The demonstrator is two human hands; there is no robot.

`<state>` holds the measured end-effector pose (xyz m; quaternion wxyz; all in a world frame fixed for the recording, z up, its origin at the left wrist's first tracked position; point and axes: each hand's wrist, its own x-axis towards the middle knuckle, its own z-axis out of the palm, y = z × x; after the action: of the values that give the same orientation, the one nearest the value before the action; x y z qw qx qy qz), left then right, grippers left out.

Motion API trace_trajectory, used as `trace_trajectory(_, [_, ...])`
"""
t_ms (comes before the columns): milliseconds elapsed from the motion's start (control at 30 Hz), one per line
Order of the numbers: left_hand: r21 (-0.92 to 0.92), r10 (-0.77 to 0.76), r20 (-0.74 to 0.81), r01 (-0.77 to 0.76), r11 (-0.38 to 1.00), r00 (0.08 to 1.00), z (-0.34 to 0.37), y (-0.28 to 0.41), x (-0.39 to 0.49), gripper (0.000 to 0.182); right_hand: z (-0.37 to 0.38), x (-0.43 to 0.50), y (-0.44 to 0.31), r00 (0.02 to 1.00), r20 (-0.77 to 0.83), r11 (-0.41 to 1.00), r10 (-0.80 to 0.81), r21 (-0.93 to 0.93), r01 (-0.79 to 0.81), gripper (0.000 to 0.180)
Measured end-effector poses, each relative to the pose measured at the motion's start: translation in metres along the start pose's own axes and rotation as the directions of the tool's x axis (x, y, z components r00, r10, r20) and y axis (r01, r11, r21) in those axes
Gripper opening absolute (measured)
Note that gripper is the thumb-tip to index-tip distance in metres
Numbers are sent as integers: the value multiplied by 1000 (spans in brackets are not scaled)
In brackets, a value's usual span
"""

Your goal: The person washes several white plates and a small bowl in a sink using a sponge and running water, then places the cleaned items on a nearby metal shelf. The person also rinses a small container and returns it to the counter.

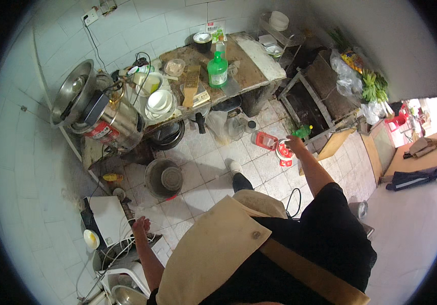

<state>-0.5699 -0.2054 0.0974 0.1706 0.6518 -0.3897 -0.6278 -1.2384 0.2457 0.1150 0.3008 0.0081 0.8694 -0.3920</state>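
Note:
My left hand (141, 225) hangs at the lower left with loosely curled fingers, near white cables and a white box (107, 217); nothing shows in it. My right hand (294, 144) reaches to the right of centre, over the edge of a small round holder (282, 151) with red packets. A green plastic bottle (302, 132) with a yellow cap lies right against that hand in the view; whether the fingers grip it cannot be told. Beside the holder is a red-rimmed plastic container (266, 141). Another red packet (286, 163) is just below.
A worn counter (247, 78) carries a green pump bottle (217, 70), a wooden-handled grater (191, 85), stacked white bowls (160, 102) and a large metal pot (117, 120). A grey bucket (164, 178) stands on the tiled floor. Leafy greens (374, 87) are at the upper right.

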Motion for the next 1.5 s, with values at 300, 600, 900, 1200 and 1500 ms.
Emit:
trace_trajectory(300, [-440, 63, 195, 30, 897, 979, 204, 48, -7, 39, 87, 266, -190, 841, -41, 788, -540, -375, 488, 49])
trace_trajectory(600, [-464, -47, 299, 188, 866, 953, 377, 114, -35, 30, 155, 417, -302, 826, 84, 636, -558, -596, 490, 60])
trace_trajectory(900, [-526, 8, 485, 284, 802, 874, 471, 156, -7, 40, 123, 426, -279, 904, -86, 908, -419, -4, 420, 45])
trace_trajectory(1200, [-330, 133, 510, 50, 943, 850, 589, 198, 0, 53, 88, 209, -243, 808, 260, 780, -529, 525, 342, 59])
trace_trajectory(1500, [-417, 292, 671, 22, 908, 681, 588, 236, -56, 48, 183, 78, -323, 577, -11, 538, -817, 345, 769, 51])
